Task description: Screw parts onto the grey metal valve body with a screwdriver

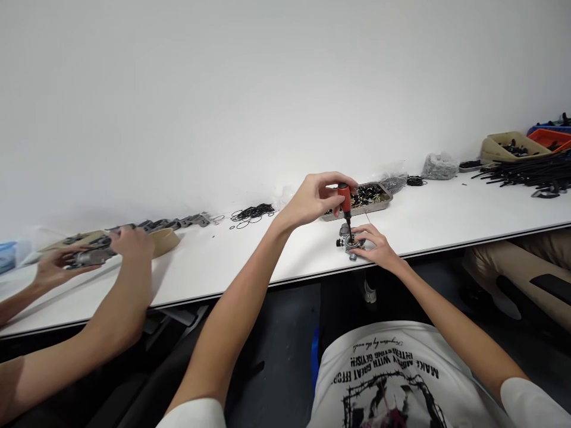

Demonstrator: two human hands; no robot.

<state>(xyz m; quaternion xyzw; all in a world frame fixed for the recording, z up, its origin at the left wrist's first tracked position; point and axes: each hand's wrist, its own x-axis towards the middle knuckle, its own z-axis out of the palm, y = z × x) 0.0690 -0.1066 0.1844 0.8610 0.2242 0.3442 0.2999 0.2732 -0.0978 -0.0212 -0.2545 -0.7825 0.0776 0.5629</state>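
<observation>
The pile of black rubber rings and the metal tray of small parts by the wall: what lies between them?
In the head view, only the person's left hand, gripping the orange-handled screwdriver, crosses between black rings and tray.

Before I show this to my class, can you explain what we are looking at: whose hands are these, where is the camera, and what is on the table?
One camera sits on a person's head, looking down at their own bare hands. The left hand holds an orange-handled screwdriver upright on a small grey metal part, steadied by the right hand. Behind it lie a metal tray of small parts and loose black rings on the white table. The hands at far left are a co-worker's, holding grey parts.
</observation>
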